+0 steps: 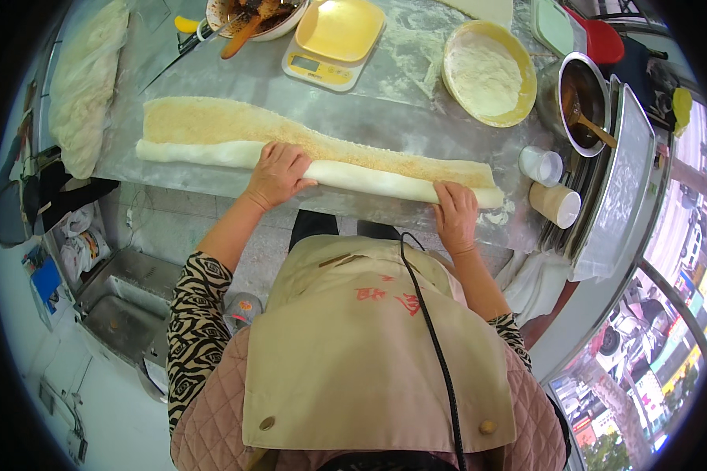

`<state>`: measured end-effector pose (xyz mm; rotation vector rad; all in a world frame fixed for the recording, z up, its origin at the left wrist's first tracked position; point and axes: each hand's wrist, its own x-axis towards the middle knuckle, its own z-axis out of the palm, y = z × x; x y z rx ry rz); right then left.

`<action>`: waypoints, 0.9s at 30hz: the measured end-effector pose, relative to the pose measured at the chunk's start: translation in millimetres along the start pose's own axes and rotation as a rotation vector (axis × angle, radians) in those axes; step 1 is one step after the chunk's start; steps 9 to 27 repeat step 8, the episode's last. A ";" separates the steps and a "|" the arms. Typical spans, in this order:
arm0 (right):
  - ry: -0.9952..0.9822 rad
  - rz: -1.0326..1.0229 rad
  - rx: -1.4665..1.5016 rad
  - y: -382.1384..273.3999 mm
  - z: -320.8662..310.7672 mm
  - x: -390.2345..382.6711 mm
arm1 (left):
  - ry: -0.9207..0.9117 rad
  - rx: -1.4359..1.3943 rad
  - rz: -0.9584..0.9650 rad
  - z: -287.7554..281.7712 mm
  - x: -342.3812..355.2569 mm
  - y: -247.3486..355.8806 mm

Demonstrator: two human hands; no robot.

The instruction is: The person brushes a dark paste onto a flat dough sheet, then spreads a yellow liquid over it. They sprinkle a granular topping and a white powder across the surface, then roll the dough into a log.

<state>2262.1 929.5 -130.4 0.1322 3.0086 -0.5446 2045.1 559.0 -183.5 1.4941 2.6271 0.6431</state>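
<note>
A long sheet of dough lies across the metal table, its upper face coated with a tan, crumbly layer. Along the near edge it is rolled into a smooth white log. My left hand rests on the log left of its middle, fingers curled over the top. Near the log's right end, my right hand grips it the same way, fingertips on the far side and the thumb toward me. Beyond the roll, the coated part of the sheet still lies flat, widest at the left.
A yellow kitchen scale, a yellow bowl of flour and a bowl of dark sauce stand farther back. At the left lies a big dough mass under plastic. Right are a steel pot, two cups and stacked trays.
</note>
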 end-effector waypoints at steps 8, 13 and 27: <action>0.056 0.050 -0.095 4.6 0.1 45.6 | 0.171 0.083 -0.245 2.2 44.1 8.5; 0.056 0.050 -0.095 4.6 0.1 45.6 | 0.171 0.083 -0.245 2.2 44.1 8.5; 0.056 0.050 -0.095 4.6 0.1 45.6 | 0.171 0.083 -0.245 2.2 44.1 8.5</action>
